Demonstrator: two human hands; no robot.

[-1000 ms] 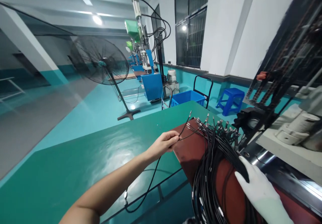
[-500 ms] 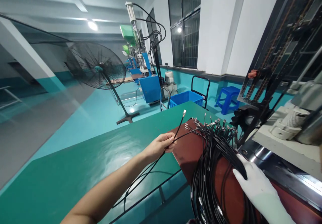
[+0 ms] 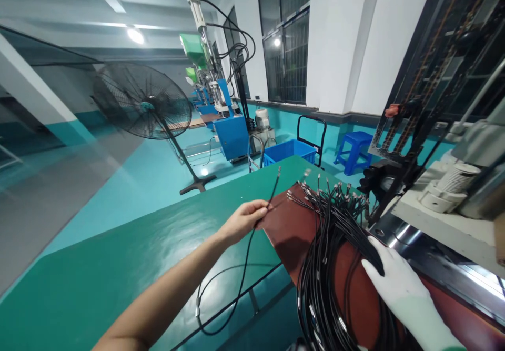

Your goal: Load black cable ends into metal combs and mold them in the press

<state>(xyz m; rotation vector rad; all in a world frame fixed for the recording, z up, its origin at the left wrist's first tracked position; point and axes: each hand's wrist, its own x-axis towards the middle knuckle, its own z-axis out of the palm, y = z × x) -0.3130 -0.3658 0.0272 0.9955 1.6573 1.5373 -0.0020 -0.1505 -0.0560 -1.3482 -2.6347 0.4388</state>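
Black cable (image 3: 247,256) pinched in left grip (image 3: 245,220), looping below

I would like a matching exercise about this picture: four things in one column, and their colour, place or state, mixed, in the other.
Things:
1. left hand
2. right hand
3. stool
4. cable bundle

Descriptions:
A. blue, near the wall
B. lying on a reddish-brown surface
C. bare, pinching a black cable
D. in a white glove

Pairs: 1-C, 2-D, 3-A, 4-B
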